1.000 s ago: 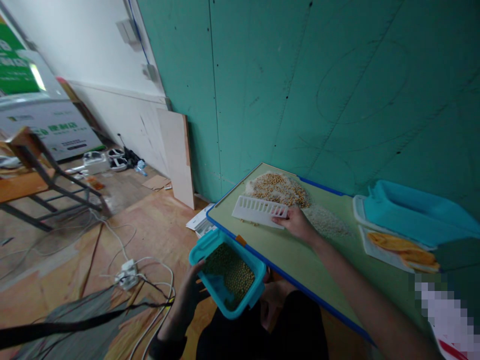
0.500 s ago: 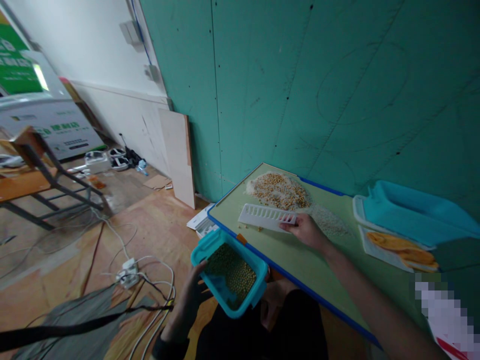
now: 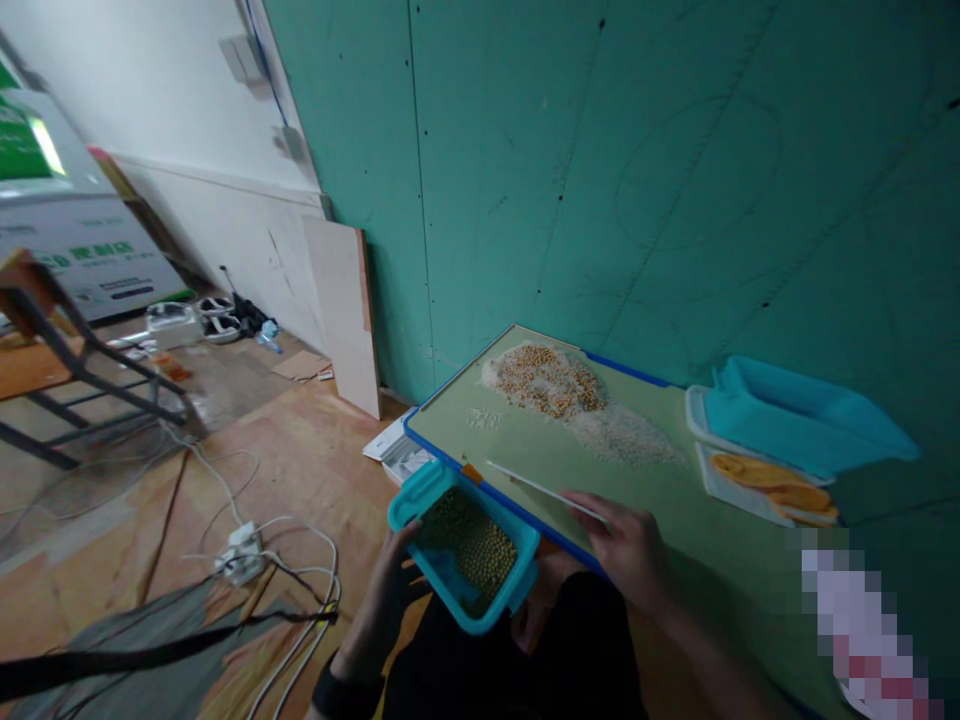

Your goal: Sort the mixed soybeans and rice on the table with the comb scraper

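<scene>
My left hand (image 3: 394,580) is closed on the side rim of a blue plastic bin (image 3: 486,622), tilted below the table's front edge. Soybeans (image 3: 491,556) lie inside the bin. My right hand (image 3: 626,545) grips a thin white slotted plastic strip (image 3: 544,488), seen nearly edge-on just above the table near its blue edge. Behind it on the green tabletop (image 3: 442,425) spreads a pile of soybeans mixed with white grains (image 3: 544,378). A patch of white grains (image 3: 634,437) adjoins it on the right, and a small scatter of white grains (image 3: 484,418) lies to the left.
Another blue bin (image 3: 810,415) stands at the table's right end, beside a folded orange cloth (image 3: 769,482). A green wall (image 3: 495,240) rises behind the table. Cables and a white power strip (image 3: 244,553) lie on the floor at left, near a chair (image 3: 82,365).
My right hand has drawn the white strip toward the table's front edge and turned it edge-on. The few soybeans near the front edge no longer show. My left hand still holds the bin.
</scene>
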Available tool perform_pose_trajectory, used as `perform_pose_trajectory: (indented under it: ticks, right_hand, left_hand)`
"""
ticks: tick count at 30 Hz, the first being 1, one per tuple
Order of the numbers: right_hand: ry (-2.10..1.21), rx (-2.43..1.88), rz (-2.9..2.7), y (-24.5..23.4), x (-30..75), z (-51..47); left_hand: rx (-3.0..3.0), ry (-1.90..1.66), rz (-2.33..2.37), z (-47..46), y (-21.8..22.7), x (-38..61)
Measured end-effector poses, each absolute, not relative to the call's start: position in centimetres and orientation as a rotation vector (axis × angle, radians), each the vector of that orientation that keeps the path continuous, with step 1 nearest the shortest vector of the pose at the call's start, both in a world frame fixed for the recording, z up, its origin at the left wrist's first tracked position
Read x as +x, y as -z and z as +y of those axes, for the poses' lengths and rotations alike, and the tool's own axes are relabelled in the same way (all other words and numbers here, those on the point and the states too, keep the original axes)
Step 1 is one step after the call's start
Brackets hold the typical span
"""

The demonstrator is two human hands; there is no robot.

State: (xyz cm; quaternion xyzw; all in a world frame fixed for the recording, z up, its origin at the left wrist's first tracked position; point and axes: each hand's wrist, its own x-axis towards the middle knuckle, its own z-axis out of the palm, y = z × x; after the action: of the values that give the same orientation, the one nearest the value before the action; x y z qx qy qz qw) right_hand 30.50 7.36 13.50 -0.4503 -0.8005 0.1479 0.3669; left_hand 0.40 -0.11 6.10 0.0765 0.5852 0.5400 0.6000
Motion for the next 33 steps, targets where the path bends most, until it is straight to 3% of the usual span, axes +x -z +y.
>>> perform_pose_trajectory:
  ticks: [8,26,33]
  right_hand:
    - [-0.329,-0.993,-2.113,-13.9,27.7,4.4]
    - [-0.399,-1.046,-2.152,-14.5,25.8,9.4]
    - [-0.097,-0.916,-2.148,-14.2,23.6,7.2]
  left_hand:
    - [0.194,-1.211,1.344,0.1,-6.3,0.9]
    - [0.194,-1.238,1.413,0.3,-7.1,-1.4]
    - [0.196,-1.226,1.360,0.3,-6.7,-1.7]
